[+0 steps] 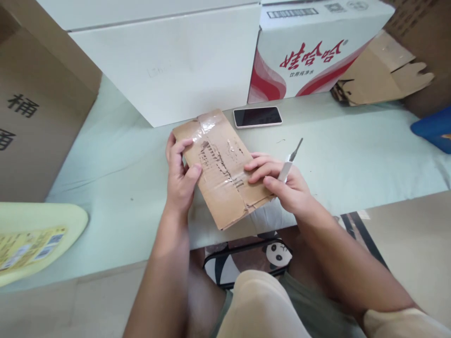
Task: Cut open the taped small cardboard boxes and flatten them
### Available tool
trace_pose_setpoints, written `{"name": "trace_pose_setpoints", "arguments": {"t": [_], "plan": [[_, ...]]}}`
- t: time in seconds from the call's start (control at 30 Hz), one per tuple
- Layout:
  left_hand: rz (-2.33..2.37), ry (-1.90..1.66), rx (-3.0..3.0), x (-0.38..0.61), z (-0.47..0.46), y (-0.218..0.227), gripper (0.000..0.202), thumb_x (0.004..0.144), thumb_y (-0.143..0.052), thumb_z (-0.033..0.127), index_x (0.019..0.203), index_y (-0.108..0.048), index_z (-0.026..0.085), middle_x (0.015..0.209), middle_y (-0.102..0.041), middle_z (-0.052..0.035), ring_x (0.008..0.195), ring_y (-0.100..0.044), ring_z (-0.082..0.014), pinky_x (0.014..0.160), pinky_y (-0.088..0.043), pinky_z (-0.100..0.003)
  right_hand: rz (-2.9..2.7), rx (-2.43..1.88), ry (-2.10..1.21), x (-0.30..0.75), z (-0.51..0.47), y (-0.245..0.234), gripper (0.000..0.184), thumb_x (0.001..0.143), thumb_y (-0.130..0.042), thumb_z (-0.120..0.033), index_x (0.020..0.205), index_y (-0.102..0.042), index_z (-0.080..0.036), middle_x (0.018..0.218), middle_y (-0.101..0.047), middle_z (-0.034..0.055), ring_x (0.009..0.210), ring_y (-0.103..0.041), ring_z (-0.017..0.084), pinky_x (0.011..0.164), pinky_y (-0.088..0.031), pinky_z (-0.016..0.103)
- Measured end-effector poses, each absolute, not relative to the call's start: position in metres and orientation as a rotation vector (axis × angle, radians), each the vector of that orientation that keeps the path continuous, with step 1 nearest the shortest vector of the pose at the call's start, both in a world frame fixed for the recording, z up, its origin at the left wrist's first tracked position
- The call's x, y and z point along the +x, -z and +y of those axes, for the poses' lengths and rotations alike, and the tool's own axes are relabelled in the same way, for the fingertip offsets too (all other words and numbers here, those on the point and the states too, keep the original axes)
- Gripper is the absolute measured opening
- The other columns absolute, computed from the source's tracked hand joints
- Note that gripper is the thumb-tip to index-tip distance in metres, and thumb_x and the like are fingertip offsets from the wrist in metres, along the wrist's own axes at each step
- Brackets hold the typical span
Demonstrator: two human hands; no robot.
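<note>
Between my hands is a small flat cardboard box (220,173), tilted, with shiny clear tape and smudged dark print on its upper face. My left hand (181,169) grips its left edge, thumb on top and fingers around the side. At the lower right edge, my right hand (278,180) steadies the box with its fingertips. That same hand is closed round a craft knife (289,162) with a silver handle, its narrow blade end pointing up and away from the box. The far sides of several fingers are hidden.
A phone (258,117) lies behind the box on the pale green cloth (338,159). White cartons (169,65) and a red-and-white carton (310,61) stand behind. Folded cardboard (380,75) is at back right, a large brown carton (45,103) at left, a pale green container (38,239) at front left.
</note>
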State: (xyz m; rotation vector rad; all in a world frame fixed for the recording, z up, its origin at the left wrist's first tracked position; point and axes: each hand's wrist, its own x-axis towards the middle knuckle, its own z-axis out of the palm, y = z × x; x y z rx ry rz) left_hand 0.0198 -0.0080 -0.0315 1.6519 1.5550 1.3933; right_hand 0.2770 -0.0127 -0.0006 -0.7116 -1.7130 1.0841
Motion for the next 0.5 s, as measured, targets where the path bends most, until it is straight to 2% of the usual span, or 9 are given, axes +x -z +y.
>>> {"name": "trace_pose_setpoints", "arguments": {"t": [0.17, 0.3, 0.43, 0.5], "plan": [[1.613, -1.352, 1.650, 0.0222, -0.0075, 0.0320, 0.051, 0.088, -0.070, 0.040, 0.136, -0.054, 0.042, 0.159, -0.046, -0.0045, 0.151, -0.047, -0.0301, 0.121, -0.050, -0.051, -1.691, -0.748, -1.086, 0.2750, -0.0127, 0.0038, 0.034, 0.097, -0.063, -0.055, 0.084, -0.081, -0.030, 0.109, -0.082, 0.0055, 0.112, -0.073, 0.027, 0.123, -0.045, 0.055], [1.628, -1.337, 1.632, 0.0223, -0.0077, 0.0302, 0.048, 0.088, -0.069, 0.041, 0.133, -0.054, 0.040, 0.160, -0.045, -0.0049, 0.150, -0.047, -0.0309, 0.118, -0.053, -0.051, -1.672, -0.750, -1.106, 0.2734, -0.0127, 0.0042, 0.033, 0.097, -0.064, -0.055, 0.082, -0.080, -0.030, 0.103, -0.081, 0.0055, 0.111, -0.073, 0.028, 0.124, -0.045, 0.056], [1.508, -1.422, 1.567, 0.0247, -0.0069, 0.0304, 0.039, 0.085, -0.062, 0.040, 0.122, -0.053, 0.035, 0.164, -0.039, -0.0048, 0.151, -0.046, -0.0308, 0.113, -0.055, -0.048, -1.631, -0.729, -1.127, 0.2731, -0.0133, 0.0045, 0.031, 0.098, -0.065, -0.051, 0.082, -0.079, -0.029, 0.103, -0.081, 0.0052, 0.112, -0.073, 0.027, 0.123, -0.046, 0.054], [1.468, -1.444, 1.557, 0.0244, -0.0061, 0.0315, 0.037, 0.082, -0.061, 0.040, 0.117, -0.051, 0.034, 0.159, -0.043, -0.0049, 0.147, -0.049, -0.0299, 0.112, -0.055, -0.046, -1.616, -0.719, -1.115, 0.2733, -0.0133, 0.0045, 0.030, 0.099, -0.064, -0.049, 0.083, -0.079, -0.029, 0.104, -0.082, 0.0052, 0.112, -0.074, 0.027, 0.120, -0.048, 0.053]]}}
